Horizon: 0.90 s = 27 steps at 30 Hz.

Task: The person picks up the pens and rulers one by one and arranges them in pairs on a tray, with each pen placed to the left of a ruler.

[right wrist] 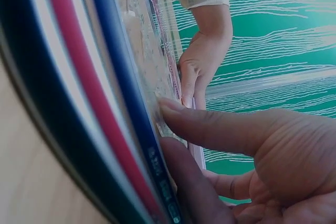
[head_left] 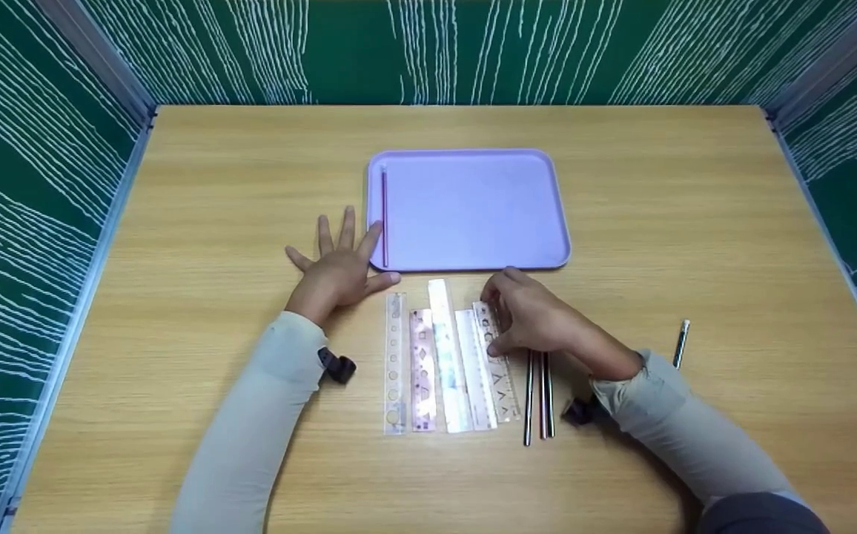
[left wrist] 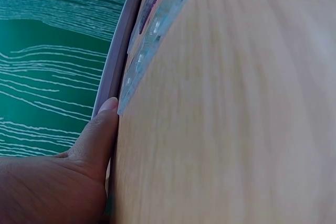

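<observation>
My right hand (head_left: 536, 311) has thumb and fingertips at the upper part of a clear ruler (head_left: 504, 393) with cut-out shapes, the rightmost of a row. In the right wrist view the thumb and forefinger pinch at its edge. Left of it lie a clear ruler (head_left: 479, 386), a shiny pale ruler (head_left: 449, 371), a pink ruler (head_left: 422, 371) and a clear stencil ruler (head_left: 395, 371). My left hand (head_left: 336, 274) rests with fingers spread, its forefinger over the left rim of the purple tray (head_left: 473, 211). A dark red pencil (head_left: 385, 215) lies in the tray.
Three pencils (head_left: 544, 408) lie side by side beneath and below the right hand, partly covered by it. Another pencil (head_left: 682, 341) sits farther right, its lower end hidden by the sleeve. Green walls with white lines enclose the wooden table (head_left: 250, 163) at back and sides.
</observation>
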Each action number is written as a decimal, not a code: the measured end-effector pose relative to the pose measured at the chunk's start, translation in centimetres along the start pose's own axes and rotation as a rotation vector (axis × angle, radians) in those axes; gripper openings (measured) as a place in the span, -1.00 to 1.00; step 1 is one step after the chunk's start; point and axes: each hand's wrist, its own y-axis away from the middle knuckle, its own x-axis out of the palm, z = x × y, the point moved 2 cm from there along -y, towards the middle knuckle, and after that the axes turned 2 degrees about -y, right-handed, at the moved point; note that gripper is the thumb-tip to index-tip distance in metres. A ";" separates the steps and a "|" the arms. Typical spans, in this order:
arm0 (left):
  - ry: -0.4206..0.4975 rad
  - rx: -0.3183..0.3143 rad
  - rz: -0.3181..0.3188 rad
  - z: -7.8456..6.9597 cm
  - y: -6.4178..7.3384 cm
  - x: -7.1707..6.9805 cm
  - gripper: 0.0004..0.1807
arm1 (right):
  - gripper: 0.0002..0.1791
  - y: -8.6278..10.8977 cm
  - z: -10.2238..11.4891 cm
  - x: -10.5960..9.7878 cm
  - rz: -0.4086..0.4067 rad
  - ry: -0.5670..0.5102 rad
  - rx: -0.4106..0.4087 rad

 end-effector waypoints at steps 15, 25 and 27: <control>-0.004 -0.008 0.023 0.2 -0.2 0.1 0.10 | -0.16 -0.3 0.3 -0.2 0.017 -0.033 -0.035; 0.004 -0.001 0.024 0.1 -0.1 -0.1 0.10 | -0.16 -0.5 0.7 -0.3 -0.003 -0.031 -0.019; 0.005 -0.001 0.023 0.1 -0.1 -0.1 0.10 | -0.16 -0.4 0.7 -0.4 -0.012 -0.031 -0.015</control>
